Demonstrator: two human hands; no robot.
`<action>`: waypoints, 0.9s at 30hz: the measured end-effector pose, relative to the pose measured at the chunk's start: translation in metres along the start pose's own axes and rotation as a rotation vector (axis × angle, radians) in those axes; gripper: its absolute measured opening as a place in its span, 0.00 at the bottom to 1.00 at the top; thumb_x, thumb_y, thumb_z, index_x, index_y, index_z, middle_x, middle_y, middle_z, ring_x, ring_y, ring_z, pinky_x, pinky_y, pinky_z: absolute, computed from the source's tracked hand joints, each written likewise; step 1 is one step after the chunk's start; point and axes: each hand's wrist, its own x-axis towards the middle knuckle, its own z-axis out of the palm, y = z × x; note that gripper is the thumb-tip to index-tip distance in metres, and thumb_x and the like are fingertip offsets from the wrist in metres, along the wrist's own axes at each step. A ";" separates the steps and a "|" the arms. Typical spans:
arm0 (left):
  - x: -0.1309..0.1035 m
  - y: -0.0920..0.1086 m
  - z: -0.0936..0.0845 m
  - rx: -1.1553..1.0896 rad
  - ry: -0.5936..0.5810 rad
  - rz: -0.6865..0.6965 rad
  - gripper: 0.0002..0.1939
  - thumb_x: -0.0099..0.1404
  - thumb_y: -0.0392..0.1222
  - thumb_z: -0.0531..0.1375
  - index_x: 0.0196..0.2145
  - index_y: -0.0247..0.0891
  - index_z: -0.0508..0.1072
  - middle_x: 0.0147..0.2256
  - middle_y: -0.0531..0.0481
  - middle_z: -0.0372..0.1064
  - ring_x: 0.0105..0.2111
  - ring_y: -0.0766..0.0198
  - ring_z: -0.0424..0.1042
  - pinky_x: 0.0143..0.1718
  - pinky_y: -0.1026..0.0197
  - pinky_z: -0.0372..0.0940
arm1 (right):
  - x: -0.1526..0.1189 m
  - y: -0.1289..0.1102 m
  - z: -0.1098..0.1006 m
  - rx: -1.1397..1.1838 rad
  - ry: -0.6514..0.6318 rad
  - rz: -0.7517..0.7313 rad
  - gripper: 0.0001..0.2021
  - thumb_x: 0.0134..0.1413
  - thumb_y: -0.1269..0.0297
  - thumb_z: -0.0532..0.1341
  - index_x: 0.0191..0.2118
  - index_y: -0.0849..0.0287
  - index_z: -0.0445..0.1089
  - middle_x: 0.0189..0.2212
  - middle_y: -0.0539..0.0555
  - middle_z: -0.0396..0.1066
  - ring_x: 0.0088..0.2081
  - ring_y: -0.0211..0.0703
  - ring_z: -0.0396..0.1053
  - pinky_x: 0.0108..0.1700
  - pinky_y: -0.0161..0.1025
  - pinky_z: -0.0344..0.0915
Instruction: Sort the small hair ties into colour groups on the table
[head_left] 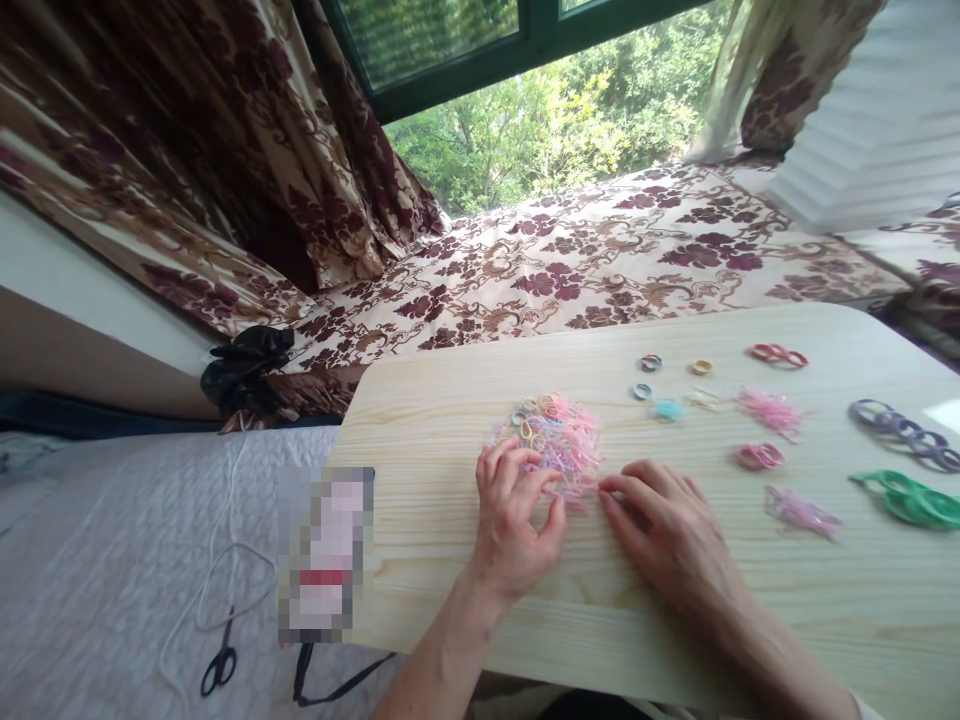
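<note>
A heap of small elastic hair bands (574,435), mostly pink and lilac, lies on the pale wooden table (427,430). My left hand (514,510) rests at its near left edge, with bent fingers touching the bands and a gap between thumb and forefinger. Just to the right, my right hand (667,520) has its fingers together, their tips beside the heap's lower right edge; anything between them is hidden. Beyond it lie small sorted groups: pink bands (771,412), lilac bands (804,513), blue bands (668,409) and a pink hair tie (759,456).
Purple hair ties (904,432) and green hair ties (919,500) lie at the table's right. A pixelated object (326,555) is at the left edge. Black scissors (220,670) and a white cord (214,560) lie on the bedding. A floral-covered ledge (555,280) runs behind.
</note>
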 end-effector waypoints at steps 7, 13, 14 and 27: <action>0.000 0.000 0.000 -0.024 0.016 -0.023 0.11 0.60 0.32 0.60 0.40 0.41 0.74 0.43 0.46 0.69 0.56 0.50 0.63 0.61 0.38 0.57 | 0.003 0.000 0.001 0.018 0.031 0.027 0.10 0.65 0.62 0.55 0.37 0.56 0.73 0.33 0.51 0.74 0.33 0.38 0.70 0.37 0.38 0.63; 0.000 -0.001 0.001 -0.021 0.017 -0.029 0.10 0.60 0.32 0.59 0.39 0.41 0.74 0.43 0.45 0.69 0.56 0.50 0.63 0.61 0.38 0.58 | 0.006 0.002 0.008 -0.056 0.036 0.053 0.11 0.65 0.61 0.55 0.38 0.57 0.73 0.32 0.50 0.75 0.30 0.38 0.70 0.36 0.38 0.62; 0.000 -0.001 0.001 -0.023 0.017 -0.029 0.10 0.60 0.32 0.59 0.39 0.41 0.74 0.43 0.45 0.69 0.56 0.50 0.63 0.61 0.38 0.58 | 0.006 0.002 0.009 -0.061 0.040 0.049 0.10 0.64 0.61 0.56 0.38 0.57 0.74 0.32 0.50 0.75 0.30 0.38 0.70 0.36 0.38 0.62; -0.001 -0.001 0.002 -0.021 0.012 -0.023 0.10 0.60 0.32 0.59 0.39 0.41 0.74 0.43 0.45 0.69 0.56 0.49 0.63 0.61 0.38 0.58 | 0.009 0.001 0.013 -0.094 0.050 -0.009 0.12 0.65 0.60 0.56 0.39 0.56 0.76 0.30 0.50 0.73 0.31 0.39 0.69 0.37 0.37 0.59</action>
